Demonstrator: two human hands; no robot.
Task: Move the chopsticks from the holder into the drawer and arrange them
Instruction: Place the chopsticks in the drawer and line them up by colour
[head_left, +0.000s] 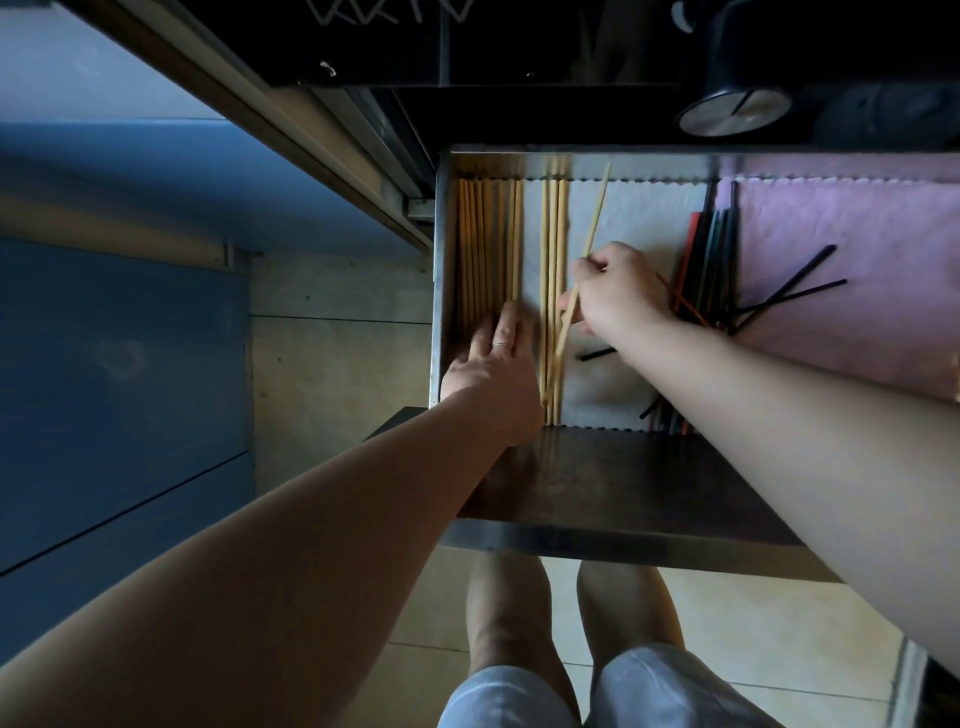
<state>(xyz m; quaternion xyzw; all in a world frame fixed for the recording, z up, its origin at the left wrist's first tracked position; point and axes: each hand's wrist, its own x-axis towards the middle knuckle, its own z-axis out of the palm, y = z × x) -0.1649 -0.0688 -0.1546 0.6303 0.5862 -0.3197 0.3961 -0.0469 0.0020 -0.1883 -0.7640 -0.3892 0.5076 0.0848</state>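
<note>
An open metal drawer (597, 540) holds chopsticks on a white liner. Several pale wooden chopsticks (488, 244) lie in a neat row along its left wall. A second small group of wooden chopsticks (553, 234) lies parallel a little to the right. My left hand (493, 358) rests with straight fingers on the near ends of the left row. My right hand (618, 291) pinches one wooden chopstick (597, 208), which is tilted over the white liner. Dark and coloured chopsticks (711, 249) lie right of my right hand, some aligned, some crossed (784, 296).
A pink cloth (857, 249) lines the drawer's right part. A round metal lid or container (732, 111) stands on the dark counter behind the drawer. Tiled floor and my legs (571, 649) are below the drawer front. A blue cabinet face (119, 364) is at left.
</note>
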